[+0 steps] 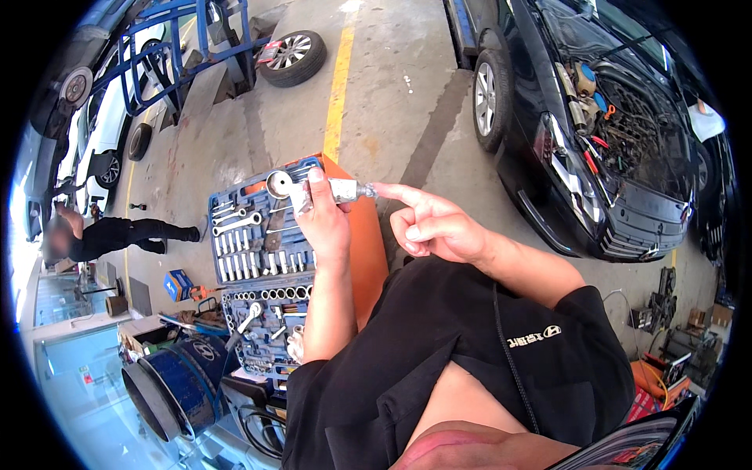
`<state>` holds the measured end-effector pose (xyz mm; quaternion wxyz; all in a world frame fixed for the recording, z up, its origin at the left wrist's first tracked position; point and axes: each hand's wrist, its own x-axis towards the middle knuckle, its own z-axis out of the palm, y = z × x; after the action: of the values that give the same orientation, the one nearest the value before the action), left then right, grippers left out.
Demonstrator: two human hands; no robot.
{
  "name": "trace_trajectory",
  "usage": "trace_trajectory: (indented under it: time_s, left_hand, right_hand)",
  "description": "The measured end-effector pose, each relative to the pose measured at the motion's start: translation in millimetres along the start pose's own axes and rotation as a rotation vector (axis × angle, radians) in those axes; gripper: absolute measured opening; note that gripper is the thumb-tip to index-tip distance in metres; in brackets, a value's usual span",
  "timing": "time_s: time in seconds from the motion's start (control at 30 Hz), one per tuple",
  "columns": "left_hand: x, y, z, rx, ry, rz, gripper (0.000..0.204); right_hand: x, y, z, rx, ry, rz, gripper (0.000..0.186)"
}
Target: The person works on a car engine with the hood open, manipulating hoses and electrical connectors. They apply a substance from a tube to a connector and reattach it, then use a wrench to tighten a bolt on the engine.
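Note:
My left hand (327,223) is closed round a crumpled white and silver squeeze tube (343,189), its thumb on top. The tube's dark nozzle end points right. At that end is the outstretched index finger of my right hand (442,227). The other fingers of that hand are curled in with the thumb over them; anything inside them is hidden. Just left of my left hand shows a round metal cup-like part (280,185); whether it is held or lies on the tools, I cannot tell. Beneath is an open blue tool case (217,272) with wrenches and sockets.
The case rests on an orange cabinet (368,258). At right stands a black car (540,164), its engine bay exposed. A loose wheel (293,59) lies ahead near a blue frame (200,59). A person (117,237) stands far left; a blue drum (176,384) is near left.

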<state>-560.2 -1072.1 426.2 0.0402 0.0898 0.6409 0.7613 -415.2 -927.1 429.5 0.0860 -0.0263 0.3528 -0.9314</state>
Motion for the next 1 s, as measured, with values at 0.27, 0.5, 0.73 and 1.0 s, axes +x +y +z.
trace_trajectory:
  time_s: [0.27, 0.5, 0.73, 1.0]
  left_hand:
    - [-9.7, -1.1, -10.4, 0.253, -0.029, 0.183, 0.031]
    - [0.2, -9.6, -36.9, 0.297, 0.131, 0.014, 0.034]
    - [18.5, -24.8, -140.1, 0.393, 0.250, -0.376, 0.046]
    - [24.0, -102.7, -261.5, 1.042, 0.202, -0.578, 0.080]
  right_hand:
    - [1.6, 4.0, -3.5, 0.035, 0.016, 0.015, 0.082]
    - [4.3, 3.7, -8.7, 0.346, -0.074, 0.017, 0.071]
    - [20.6, 12.4, -13.3, 0.527, -0.164, 0.087, 0.059]
    - [13.4, 30.1, -11.0, 0.434, 0.018, 0.133, 0.066]
